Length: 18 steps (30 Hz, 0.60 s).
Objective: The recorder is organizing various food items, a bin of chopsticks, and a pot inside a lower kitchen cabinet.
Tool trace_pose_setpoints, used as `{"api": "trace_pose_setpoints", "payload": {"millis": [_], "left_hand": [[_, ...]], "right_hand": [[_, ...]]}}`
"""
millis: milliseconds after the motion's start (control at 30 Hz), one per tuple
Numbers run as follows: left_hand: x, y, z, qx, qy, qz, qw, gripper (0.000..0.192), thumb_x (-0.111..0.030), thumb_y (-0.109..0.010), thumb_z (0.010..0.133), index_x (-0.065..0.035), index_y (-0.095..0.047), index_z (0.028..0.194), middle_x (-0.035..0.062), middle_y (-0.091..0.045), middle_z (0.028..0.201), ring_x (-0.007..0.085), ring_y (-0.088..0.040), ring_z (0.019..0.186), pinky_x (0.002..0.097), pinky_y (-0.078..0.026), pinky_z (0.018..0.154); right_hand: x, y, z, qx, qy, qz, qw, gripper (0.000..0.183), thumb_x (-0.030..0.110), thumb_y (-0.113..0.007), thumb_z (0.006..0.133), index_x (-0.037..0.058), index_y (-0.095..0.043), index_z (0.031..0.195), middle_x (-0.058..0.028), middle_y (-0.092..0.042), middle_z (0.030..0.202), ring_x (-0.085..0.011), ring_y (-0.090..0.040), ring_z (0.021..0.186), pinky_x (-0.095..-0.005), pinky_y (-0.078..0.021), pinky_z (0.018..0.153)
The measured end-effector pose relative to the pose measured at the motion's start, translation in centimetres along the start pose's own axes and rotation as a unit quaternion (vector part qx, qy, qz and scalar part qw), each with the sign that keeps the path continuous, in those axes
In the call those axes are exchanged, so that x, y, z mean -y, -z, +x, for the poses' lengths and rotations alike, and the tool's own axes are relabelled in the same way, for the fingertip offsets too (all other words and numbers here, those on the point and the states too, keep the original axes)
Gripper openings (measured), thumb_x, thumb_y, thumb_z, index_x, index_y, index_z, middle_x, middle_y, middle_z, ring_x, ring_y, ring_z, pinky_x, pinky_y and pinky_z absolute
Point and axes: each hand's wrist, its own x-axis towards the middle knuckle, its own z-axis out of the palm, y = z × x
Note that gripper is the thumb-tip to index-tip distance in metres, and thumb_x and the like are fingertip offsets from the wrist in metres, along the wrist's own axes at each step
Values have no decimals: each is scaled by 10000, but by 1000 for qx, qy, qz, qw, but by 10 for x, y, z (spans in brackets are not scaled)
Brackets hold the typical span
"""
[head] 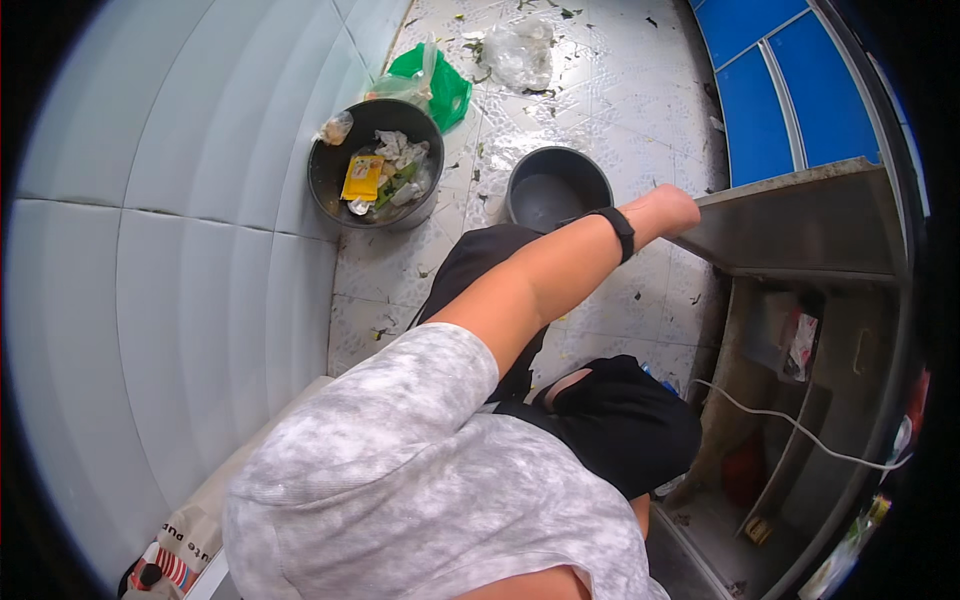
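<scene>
My left arm, with a black wristband (619, 234), reaches across to the right. At its end my left hand (673, 210) meets the outer end of an open cabinet door (810, 217). Its fingers are hidden, so the grip cannot be made out. My right hand is out of view. Below the left forearm a dark grey round bucket (559, 184) stands on the floor, with nothing visible in it. The open lower cabinet (840, 420) lies to my right, holding a red object (744, 471), a small yellow-labelled jar (757, 531) and a plastic-wrapped item (801, 346).
A waste bin (319, 184) with wrappers and scraps stands against the tiled wall (195, 300). Beside it lies a green plastic bag (450, 90); farther off is a clear bag (519, 54). Leaf scraps litter the tiles. A white cable (787, 420) crosses the cabinet opening.
</scene>
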Motion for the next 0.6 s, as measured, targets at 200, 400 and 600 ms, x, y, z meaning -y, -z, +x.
{"api": "trace_pose_setpoints", "payload": {"millis": [200, 400, 600], "left_hand": [[10, -8, 3, -1, -5, -11, 1000, 159, -66, -610, 683, -105, -680, 820, 91, -666, 846, 296, -643, 822, 412, -523, 652], [8, 1, -5, -14, -13, -9, 1000, 154, -68, -605, 686, -105, -679, 817, 93, -666, 844, 300, -642, 817, 408, -522, 656], [19, 3, -4, 0, -2, -6, 1000, 174, -78, -586, 720, -97, -697, 853, 89, -675, 904, 281, -645, 852, 392, -524, 679]], "right_hand": [[5, -6, 1, 10, -3, -6, 1000, 308, 212, -612, 771, 25, -630, 1016, -163, -655, 916, -282, -627, 893, -344, -476, 774], [5, -10, -1, 11, -7, -2, 1000, 310, 221, -610, 770, 24, -632, 1009, -166, -655, 913, -288, -627, 889, -348, -477, 769], [11, -14, 3, 7, -4, 5, 1000, 313, 230, -609, 770, 23, -634, 1002, -168, -655, 910, -294, -626, 885, -352, -478, 765]]}}
